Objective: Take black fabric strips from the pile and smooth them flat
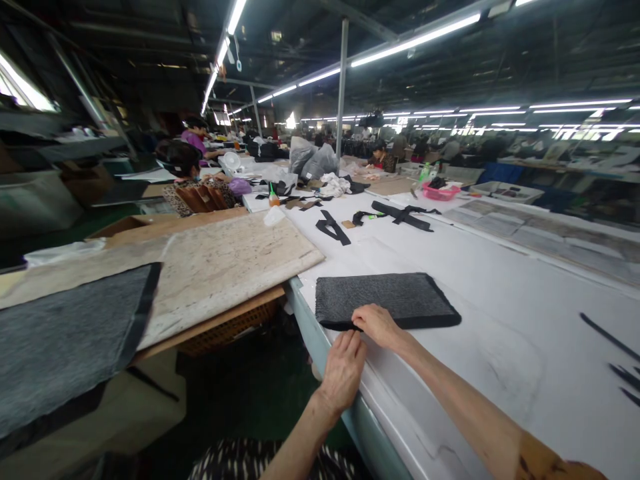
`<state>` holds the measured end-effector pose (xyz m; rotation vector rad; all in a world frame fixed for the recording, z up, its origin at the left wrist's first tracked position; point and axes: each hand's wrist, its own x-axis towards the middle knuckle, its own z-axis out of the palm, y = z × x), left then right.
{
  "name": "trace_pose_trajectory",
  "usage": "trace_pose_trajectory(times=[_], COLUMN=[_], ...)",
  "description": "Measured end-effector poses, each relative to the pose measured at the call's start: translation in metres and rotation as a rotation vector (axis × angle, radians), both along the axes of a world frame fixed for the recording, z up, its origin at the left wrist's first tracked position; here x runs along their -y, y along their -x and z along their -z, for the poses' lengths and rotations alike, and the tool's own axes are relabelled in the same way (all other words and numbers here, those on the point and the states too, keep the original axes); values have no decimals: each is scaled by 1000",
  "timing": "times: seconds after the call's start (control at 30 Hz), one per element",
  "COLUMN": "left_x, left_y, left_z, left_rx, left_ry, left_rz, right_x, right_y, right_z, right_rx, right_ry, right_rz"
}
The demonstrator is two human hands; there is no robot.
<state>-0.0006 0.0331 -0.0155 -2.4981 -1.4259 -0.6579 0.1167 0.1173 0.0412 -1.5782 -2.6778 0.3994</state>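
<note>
A dark grey fabric piece (383, 295) with black edging lies on the white table (500, 267) near its left edge. My right hand (376, 324) pinches the black strip along the near side of the fabric. Just below it, my left hand (345, 363) is closed at the table's edge, fingertips bent down by the same strip and close to my right fingers. Whatever is between my left fingers is too small to make out.
At the left, a larger grey fabric (75, 340) lies on a worn board (230, 267). Black strips (334, 228), a glue bottle (273, 196) and a pink basket (440, 192) stand farther back. A person (187, 173) sits beyond the board. Black strips lie at the right edge.
</note>
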Motion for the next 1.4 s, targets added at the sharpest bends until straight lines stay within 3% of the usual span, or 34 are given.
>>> trace_pose_trajectory(times=[0.07,0.37,0.6,0.83,0.97,1.03,1.1,1.23,1.4], left_x=[-1,-9,-7,-6,-7,-7,-8,-9,-10], left_y=[-1,-2,-7,-9,-12,-13,-13,-11,-7], left_z=[2,-14,-17,-22,-23,-22,-20,-15,-13], left_rx=[7,-64,-169,-239,-292,-296,-283,-229,-173], left_ry=[-27,238,300,261,222,205,182,183,216], left_rz=[-12,-186,-248,-250,-257,-252,-247,-246,-249], right_x=[0,9,5,-20,-18,-8,5,28,34], right_y=[-1,4,0,-47,-80,-85,-79,-46,-9], right_z=[2,8,10,12,17,16,13,7,10], right_rx=[-11,-68,-295,-614,-682,-690,-650,-316,-14], right_ry=[-3,-37,-57,-17,-33,-73,-124,-234,-331], right_rz=[16,97,293,465,507,449,295,-39,-78])
